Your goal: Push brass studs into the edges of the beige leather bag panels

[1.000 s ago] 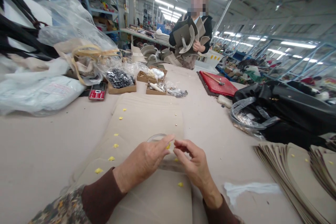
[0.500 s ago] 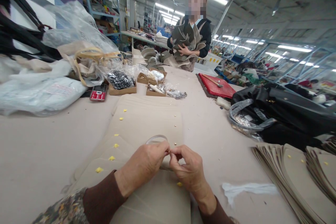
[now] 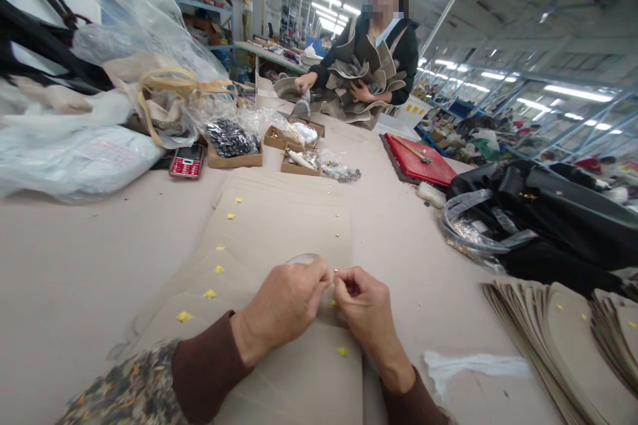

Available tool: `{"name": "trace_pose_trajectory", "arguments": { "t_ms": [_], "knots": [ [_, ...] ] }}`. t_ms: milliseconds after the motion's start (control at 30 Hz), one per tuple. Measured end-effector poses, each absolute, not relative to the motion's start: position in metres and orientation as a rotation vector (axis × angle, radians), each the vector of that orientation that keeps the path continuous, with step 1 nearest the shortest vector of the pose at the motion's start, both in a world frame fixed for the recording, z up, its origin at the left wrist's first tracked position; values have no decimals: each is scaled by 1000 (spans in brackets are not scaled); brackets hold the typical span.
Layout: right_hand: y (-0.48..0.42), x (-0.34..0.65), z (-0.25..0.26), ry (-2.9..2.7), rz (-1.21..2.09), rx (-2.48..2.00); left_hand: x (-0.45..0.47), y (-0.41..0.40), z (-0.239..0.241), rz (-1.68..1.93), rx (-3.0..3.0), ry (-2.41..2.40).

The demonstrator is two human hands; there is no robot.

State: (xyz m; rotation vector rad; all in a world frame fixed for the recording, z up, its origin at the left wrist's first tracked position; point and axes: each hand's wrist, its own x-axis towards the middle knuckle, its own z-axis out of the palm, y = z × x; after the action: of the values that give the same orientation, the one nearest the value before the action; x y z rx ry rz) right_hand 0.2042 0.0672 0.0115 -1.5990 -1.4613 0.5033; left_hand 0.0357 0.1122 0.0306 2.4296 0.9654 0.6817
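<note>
Above a stack of beige panels (image 3: pixel 279 196), my left hand (image 3: pixel 286 299) and my right hand (image 3: pixel 369 309) are close together. Each pinches with thumb and forefinger; what lies between the fingertips is too small to make out. Behind my left hand shows the curved edge of a pale, see-through ring (image 3: pixel 303 257), mostly hidden; whether that hand holds it I cannot tell. Small yellow patches (image 3: pixel 210 293) run along the panels' left side. Tiny metal studs (image 3: pixel 337 235) line the right side, with a yellow patch near my right wrist.
Small cardboard boxes (image 3: pixel 234 159) of parts stand beyond the panels. A red phone (image 3: pixel 187 163) and plastic bags (image 3: pixel 74 159) lie left. To the right are a hammer (image 3: pixel 411 149) on a red pad, black bags (image 3: pixel 558 212) and more panels (image 3: pixel 573 339). A person (image 3: pixel 369 73) holds panels across the table.
My hands stay pinched, with the left turned more back-up and the right fingers curled closer. The person opposite has come nearer and reached one hand toward pieces on the table. The view shifted slightly.
</note>
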Motion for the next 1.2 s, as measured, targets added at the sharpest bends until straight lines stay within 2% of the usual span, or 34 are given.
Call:
{"name": "trace_pose_trajectory", "arguments": {
  "t_ms": [133,333,467,700,1200],
  "knots": [
    [69,223,13,-1151,790,-1527,28,119,32,664,2381,1006],
    [76,237,7,-1035,959,-1408,33,122,14,410,2753,1027],
    [80,238,-5,-1134,954,-1482,38,120,9,287,2837,957],
    [88,239,-10,-1364,931,-1610,37,119,9,276,2802,967],
    [100,226,-3,-1652,570,-1901,39,120,9,288,2765,979]
  ]
}}
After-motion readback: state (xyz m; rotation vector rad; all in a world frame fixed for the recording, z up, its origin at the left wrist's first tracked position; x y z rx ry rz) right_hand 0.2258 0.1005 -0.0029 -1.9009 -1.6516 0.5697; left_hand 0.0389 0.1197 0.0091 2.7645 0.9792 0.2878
